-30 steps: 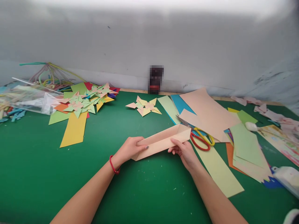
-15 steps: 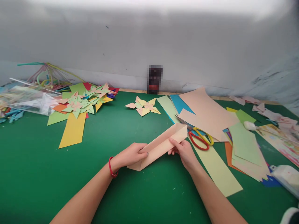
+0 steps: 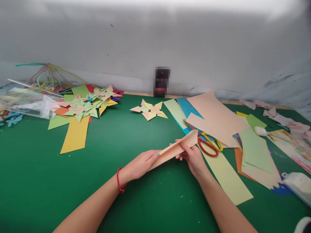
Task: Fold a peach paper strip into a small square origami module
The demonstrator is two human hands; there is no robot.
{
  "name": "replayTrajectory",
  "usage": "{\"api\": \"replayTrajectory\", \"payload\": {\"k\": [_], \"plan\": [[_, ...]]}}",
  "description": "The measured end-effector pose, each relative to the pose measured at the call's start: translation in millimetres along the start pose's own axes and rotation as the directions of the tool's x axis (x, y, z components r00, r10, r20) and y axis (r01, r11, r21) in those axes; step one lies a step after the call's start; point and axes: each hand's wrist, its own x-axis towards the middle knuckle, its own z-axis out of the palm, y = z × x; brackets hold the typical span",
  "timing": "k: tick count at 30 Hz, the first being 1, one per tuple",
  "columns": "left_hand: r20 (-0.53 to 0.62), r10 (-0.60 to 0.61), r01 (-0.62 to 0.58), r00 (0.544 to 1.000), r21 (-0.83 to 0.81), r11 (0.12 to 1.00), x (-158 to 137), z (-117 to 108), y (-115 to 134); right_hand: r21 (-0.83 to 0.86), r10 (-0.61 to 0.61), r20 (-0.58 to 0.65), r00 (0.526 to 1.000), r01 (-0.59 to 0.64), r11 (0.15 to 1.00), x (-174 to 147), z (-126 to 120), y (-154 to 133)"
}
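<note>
1. Your left hand (image 3: 143, 163) grasps the near end of a folded pale-peach paper strip (image 3: 166, 154), spanning both hands.
2. Your right hand (image 3: 191, 156) grips its farther part, probably steadying the folds.
3. Red-and-yellow-handled scissors (image 3: 209, 154): just beyond your right hand.

At frame centre, folded peach paper strip (image 3: 168, 154) in front of yellow-and-pink folded-paper star (image 3: 155, 111). Just right, red-and-yellow-handled metal scissors (image 3: 206, 135); at left, green-and-pink folded-paper stars (image 3: 79, 110) partly over yellow paper sheet (image 3: 74, 136).
</note>
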Motion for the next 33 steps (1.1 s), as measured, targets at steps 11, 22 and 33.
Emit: {"api": "replayTrajectory", "payload": {"k": [11,22,33], "plan": [[-0.003,-0.085,0.085,0.996,-0.057,0.995,3,-1,-11,-0.035,-0.038,0.279,0.960,0.049,0.998,-13,12,-9],[0.190,-0.064,0.166,0.980,-0.590,0.790,9,23,-17,-0.186,-0.090,0.267,0.959,0.143,0.972,-18,26,6],[0.335,-0.069,0.273,0.940,-0.613,0.741,4,16,-12,-0.080,-0.101,0.110,0.989,0.110,0.991,-19,25,2]]}}
